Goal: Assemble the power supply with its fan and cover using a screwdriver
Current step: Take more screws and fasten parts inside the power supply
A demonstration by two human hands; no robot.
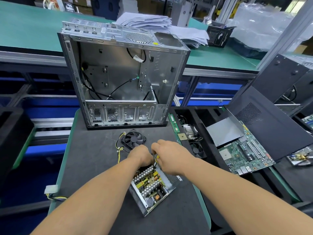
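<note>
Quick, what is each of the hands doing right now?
Left hand: fingers curled at the open power supply; what it holds cannot be told.
Right hand: pinching a yellow wire.

An uncovered power supply [151, 187] lies on the dark mat of the desk [94, 160], its heat sinks and yellow components exposed. Both hands meet at its far edge: the left hand [140, 156] curls down over the board, and the right hand [167, 154] pinches something thin and yellow there, too small to make out. A black fan [133, 139] lies just beyond them, its wires trailing left. Behind it stands an open computer case [122, 78]. A motherboard [245, 154] lies to the right.
</note>
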